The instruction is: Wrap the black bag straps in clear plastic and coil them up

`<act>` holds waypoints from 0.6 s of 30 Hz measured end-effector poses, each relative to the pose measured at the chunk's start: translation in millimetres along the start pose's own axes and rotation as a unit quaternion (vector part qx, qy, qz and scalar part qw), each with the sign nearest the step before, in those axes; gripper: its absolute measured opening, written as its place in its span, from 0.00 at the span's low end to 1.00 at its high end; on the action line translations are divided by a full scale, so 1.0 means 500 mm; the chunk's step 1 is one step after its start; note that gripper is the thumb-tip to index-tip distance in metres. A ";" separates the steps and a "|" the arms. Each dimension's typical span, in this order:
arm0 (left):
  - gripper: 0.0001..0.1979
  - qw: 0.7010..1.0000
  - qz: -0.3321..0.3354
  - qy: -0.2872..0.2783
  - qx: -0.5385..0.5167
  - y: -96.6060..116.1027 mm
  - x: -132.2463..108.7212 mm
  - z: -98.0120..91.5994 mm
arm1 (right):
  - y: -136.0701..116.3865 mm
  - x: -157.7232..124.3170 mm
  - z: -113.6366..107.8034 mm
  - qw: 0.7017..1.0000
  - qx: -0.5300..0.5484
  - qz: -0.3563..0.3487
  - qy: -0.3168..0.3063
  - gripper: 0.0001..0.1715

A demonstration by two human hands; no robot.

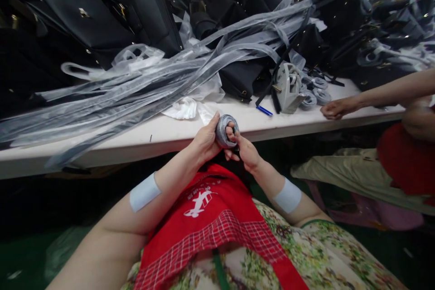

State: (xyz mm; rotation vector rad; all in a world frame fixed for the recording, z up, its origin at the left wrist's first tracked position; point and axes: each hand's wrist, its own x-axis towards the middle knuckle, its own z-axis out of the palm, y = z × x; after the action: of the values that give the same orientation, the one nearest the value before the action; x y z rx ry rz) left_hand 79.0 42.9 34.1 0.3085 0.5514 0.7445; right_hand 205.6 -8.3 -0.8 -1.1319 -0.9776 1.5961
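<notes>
Coiling step: most likely a long strip rolled into a ring, with the grey coil (222, 133) wound tight between the left hand (206, 141) and the right hand (247, 150).
Coil's place: in front of the body, at the near edge of the white table (288, 124) and above the red apron (207, 195); whether it touches the table, I cannot tell.
Hands' state: together, both closed on the coil from opposite sides.
Next move: seems to call for steady inward pressure, so that the turns stay flush; a loosened left side could let the layers spring apart.
Left thumb and palm: thumb raised along the coil's left rim, palm turned inward; the other fingers pass below or behind, mostly hidden.
Right fingers: curled, some tucked into the coil's hollow, others bent beneath it; the wrist comes in from the lower right.
Forearms: angled inward to meet at the coil, elbows well apart, a pale patch on each.
Table, left and middle: plastic-sleeved strips (200, 77) lie lengthwise in a loose heap before the black bags (81, 18).
Table, right: a tape dispenser (288, 102), a blue pen-like thing (264, 110) and smaller coils (321, 96), with a co-worker's hand (340, 108) just beside them.
</notes>
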 end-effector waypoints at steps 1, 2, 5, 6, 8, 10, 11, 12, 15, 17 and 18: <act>0.26 1.000 -0.012 0.007 0.001 0.000 0.000 -0.003 | 0.002 0.000 -0.004 1.000 0.011 0.011 -0.001 0.29; 0.26 1.000 -0.023 0.014 0.002 0.000 0.001 -0.004 | 0.004 0.000 -0.008 0.999 0.023 0.022 -0.005 0.29; 0.26 0.999 -0.042 0.035 0.007 0.000 0.001 -0.001 | 0.017 -0.001 -0.014 0.997 0.057 0.043 -0.028 0.27; 0.25 0.998 -0.045 0.040 0.009 0.000 0.001 0.000 | 0.021 -0.001 -0.015 0.996 0.063 0.048 -0.034 0.27; 0.25 0.997 -0.058 0.042 0.030 -0.003 0.002 -0.003 | 0.029 -0.003 -0.016 0.995 0.063 0.059 -0.040 0.30; 0.24 0.994 -0.048 0.045 0.083 -0.005 0.004 -0.015 | 0.031 -0.006 -0.020 0.996 0.053 0.069 -0.035 0.33; 0.23 0.991 -0.027 0.054 0.121 -0.006 0.006 -0.023 | 0.029 -0.008 -0.025 0.996 0.048 0.071 -0.030 0.34; 0.22 0.984 0.006 0.069 0.166 -0.005 0.008 -0.033 | 0.024 -0.011 -0.031 0.996 0.043 0.069 -0.024 0.34; 0.17 0.939 0.105 0.129 0.301 0.001 0.013 -0.061 | -0.003 -0.021 -0.057 0.994 -0.006 0.083 -0.064 0.35; 0.18 0.908 0.102 0.127 0.386 0.006 0.012 -0.071 | -0.027 -0.025 -0.073 0.973 -0.084 0.132 -0.167 0.32; 0.18 0.891 0.087 0.100 0.434 0.007 0.010 -0.071 | -0.039 -0.025 -0.078 0.952 -0.132 0.158 -0.228 0.30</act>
State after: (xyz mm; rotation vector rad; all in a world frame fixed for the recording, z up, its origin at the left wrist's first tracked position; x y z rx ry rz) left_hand 59.6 51.6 4.8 1.1353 1.0539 0.6664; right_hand 249.7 -11.7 10.1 -1.1644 -1.3966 2.0913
